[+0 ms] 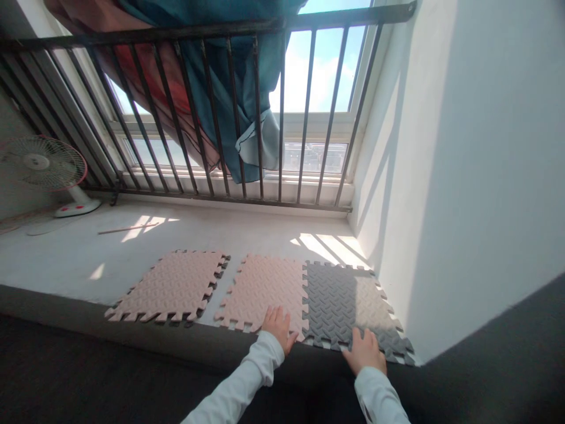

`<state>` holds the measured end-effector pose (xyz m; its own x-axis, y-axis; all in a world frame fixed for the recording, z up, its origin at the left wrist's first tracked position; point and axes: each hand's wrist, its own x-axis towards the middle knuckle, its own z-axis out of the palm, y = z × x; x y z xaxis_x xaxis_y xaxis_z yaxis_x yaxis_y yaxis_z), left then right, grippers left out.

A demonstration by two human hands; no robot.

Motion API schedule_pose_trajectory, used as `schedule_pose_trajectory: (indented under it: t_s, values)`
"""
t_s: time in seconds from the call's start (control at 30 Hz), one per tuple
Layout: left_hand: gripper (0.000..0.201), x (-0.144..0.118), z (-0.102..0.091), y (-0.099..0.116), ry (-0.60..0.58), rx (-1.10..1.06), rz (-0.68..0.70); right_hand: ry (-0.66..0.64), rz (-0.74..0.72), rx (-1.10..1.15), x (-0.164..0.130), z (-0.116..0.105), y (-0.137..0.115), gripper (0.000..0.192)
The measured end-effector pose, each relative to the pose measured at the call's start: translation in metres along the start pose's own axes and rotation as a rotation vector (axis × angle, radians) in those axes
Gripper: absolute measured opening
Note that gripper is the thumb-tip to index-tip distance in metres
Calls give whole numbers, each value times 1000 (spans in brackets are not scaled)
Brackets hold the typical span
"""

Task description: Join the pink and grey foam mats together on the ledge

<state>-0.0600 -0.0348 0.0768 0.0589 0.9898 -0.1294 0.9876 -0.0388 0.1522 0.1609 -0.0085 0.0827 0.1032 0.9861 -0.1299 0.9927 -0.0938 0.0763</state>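
Note:
My left hand [278, 328] lies with fingers stretched out on the front edge of a pink interlocking foam mat [269, 288]. Against that mat's right side sits a grey foam mat [335, 297] with the same raised tread pattern, their toothed edges meeting. At the grey mat's front edge rests my right hand [365, 351], fingers and thumb apart. Farther left, separated by a strip of white ledge, is another pink mat [176, 285]; dark teeth show beneath its border, so a darker mat seems to lie under it.
The white ledge [207, 229] ends in a front edge that drops away. A black railing [282, 200] and bunched curtains [247, 88] stand before the window. A fan [77, 200] is at far left, a thin stick [128, 228] lies near it, and a white wall [477, 176] rises on the right.

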Motion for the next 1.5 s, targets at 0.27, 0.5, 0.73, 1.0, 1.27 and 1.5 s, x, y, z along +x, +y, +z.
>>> schedule_pose_trajectory:
  t_s: [0.27, 0.5, 0.73, 1.0, 1.27, 1.5]
  values:
    - [52, 22, -19, 21, -77, -76, 135, -14, -8, 19, 0, 0, 1, 46]
    - [48, 22, -2, 29, -22, -105, 209, -28, 1, 34, -1, -3, 1, 47]
    - [48, 22, -3, 11, -59, -101, 364, -22, 26, 14, -2, -6, -3, 47]
    - [32, 45, -21, 0, -192, -79, 437, -61, 3, 35, 0, -6, 0, 50]
    - [36, 57, -23, 4, -284, -88, 357, -71, 6, 44, -1, -6, 0, 51]
    - [44, 81, -23, 10, -130, -103, 270, -18, 32, 36, -1, -3, -2, 51]
